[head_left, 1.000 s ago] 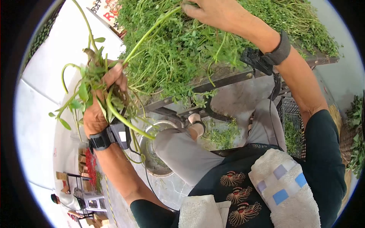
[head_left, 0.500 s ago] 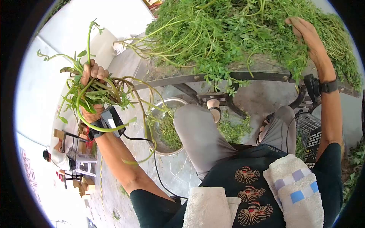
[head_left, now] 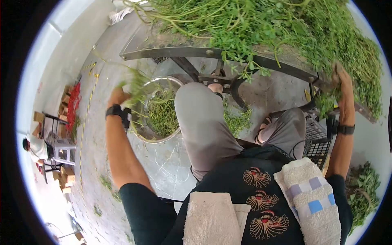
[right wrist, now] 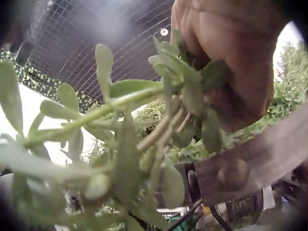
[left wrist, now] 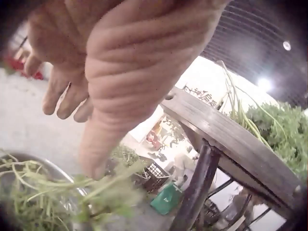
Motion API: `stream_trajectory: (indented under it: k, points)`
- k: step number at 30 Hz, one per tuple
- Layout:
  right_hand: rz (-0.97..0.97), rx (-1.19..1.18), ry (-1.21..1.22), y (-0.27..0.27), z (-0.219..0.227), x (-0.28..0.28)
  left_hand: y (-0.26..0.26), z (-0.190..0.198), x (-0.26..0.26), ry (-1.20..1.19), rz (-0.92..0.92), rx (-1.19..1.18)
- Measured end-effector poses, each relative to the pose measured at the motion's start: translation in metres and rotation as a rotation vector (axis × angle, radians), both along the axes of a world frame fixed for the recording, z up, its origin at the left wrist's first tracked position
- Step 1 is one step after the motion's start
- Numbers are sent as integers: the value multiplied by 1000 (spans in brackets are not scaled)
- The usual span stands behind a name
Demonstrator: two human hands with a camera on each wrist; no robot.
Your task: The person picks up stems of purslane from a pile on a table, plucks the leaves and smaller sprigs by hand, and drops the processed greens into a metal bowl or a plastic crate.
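Over the left side of the round metal basin (head_left: 160,141), my left hand (head_left: 118,96) is stretched out with its fingers apart. A blurred bunch of leafy green stems (head_left: 138,87) is just beyond the fingers. In the left wrist view the hand (left wrist: 120,72) has straight fingers, and loose stems (left wrist: 108,192) lie below it. At the table's right edge my right hand (head_left: 344,83) grips leafy stems (head_left: 326,103) that hang under it. The right wrist view shows their thick oval leaves (right wrist: 192,91) close against the palm; the fingertips are hidden.
A large heap of greens (head_left: 253,24) covers the metal-edged table (head_left: 163,53). Under it are table legs, feet and fallen greens (head_left: 237,122). A black crate (head_left: 317,145) stands by the right knee. Far left, a person (head_left: 37,149) is near a stool (head_left: 64,152).
My left hand has come down toward the basin and let go of its bunch of stems. My right hand has left the heap's top and moved down to the table's right edge with leafy stems.
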State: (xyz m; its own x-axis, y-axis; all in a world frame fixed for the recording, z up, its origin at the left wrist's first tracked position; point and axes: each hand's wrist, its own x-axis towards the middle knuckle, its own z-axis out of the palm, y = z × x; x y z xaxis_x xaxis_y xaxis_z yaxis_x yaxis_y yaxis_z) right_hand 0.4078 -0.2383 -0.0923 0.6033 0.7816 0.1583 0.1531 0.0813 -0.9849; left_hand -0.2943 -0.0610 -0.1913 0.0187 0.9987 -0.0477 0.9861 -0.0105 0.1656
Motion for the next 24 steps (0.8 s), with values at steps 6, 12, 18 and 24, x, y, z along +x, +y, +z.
stream_trajectory:
  k: [6, 12, 18, 24]
  points:
    - [263, -138, 33, -30, -42, 33, -44, -62, 1, -391, 231, -171]
    - [187, -109, 171, -41, -63, 11, -64, -61, 5, -677, 438, -174]
    - [448, -375, 124, -44, -100, 34, -59, -39, 17, -845, 326, -103]
    - [681, -582, -1102, -47, -176, 55, -67, 19, 101, -837, -133, -378]
